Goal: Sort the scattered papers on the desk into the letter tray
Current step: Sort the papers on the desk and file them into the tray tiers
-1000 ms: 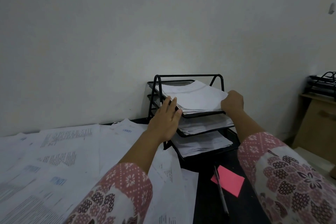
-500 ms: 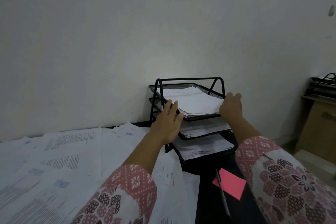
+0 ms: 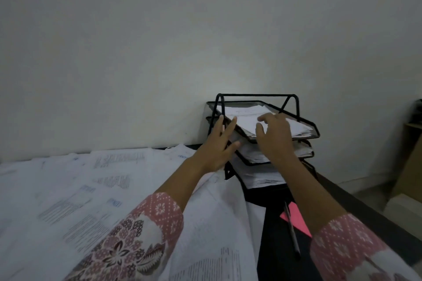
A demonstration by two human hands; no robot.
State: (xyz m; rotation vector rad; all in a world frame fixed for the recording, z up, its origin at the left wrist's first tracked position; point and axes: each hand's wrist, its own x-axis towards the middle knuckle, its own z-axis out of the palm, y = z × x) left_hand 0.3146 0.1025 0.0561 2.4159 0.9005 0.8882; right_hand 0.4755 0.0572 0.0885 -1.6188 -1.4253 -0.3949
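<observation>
A black wire letter tray [image 3: 312, 126] with three tiers stands against the wall, each tier holding white papers. The top stack [image 3: 246, 116] lies in the upper tier. My left hand [image 3: 218, 148] rests with straight fingers against the tray's left front corner. My right hand [image 3: 274, 137] hovers with spread, relaxed fingers over the front of the top stack, holding nothing. Many printed sheets [image 3: 91, 189] lie scattered over the desk to the left.
A pink sticky note [image 3: 296, 217] and a black pen [image 3: 292, 232] lie on the dark desk [image 3: 278, 262] in front of the tray. A wooden cabinet [image 3: 411, 157] stands at the far right beyond the desk edge.
My right hand has left the tray's right side and moved left over the front of the top stack. The stack now lies flatter in the tray. My left hand stayed at the left corner.
</observation>
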